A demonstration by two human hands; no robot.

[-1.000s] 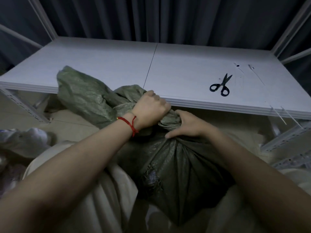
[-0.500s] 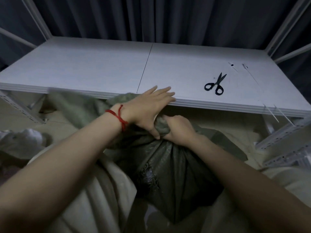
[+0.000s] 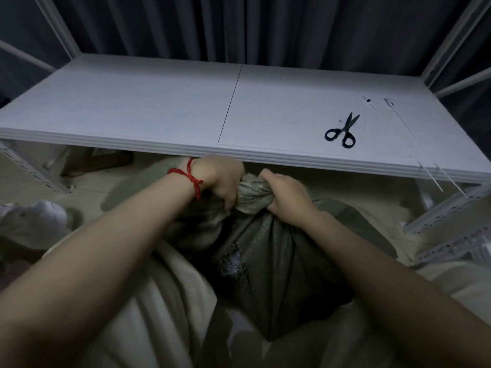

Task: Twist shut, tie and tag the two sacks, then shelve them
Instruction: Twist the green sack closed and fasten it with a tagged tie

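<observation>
Since a moment ago the left hand (image 3: 220, 181) has closed again beside the right hand (image 3: 285, 193); both hands grip the twisted neck (image 3: 253, 192) of the green woven sack (image 3: 279, 261), which stands upright between them, just below the shelf (image 3: 159, 107) edge. Scissors (image 3: 342, 130) and zip ties (image 3: 435, 176) lie nearer the right hand.

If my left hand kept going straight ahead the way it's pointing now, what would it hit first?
Probably the front edge of the white shelf board. The left hand, gripping the green sack's twisted neck, sits just below and before that edge, though depth is unclear and it might pass underneath.
</observation>
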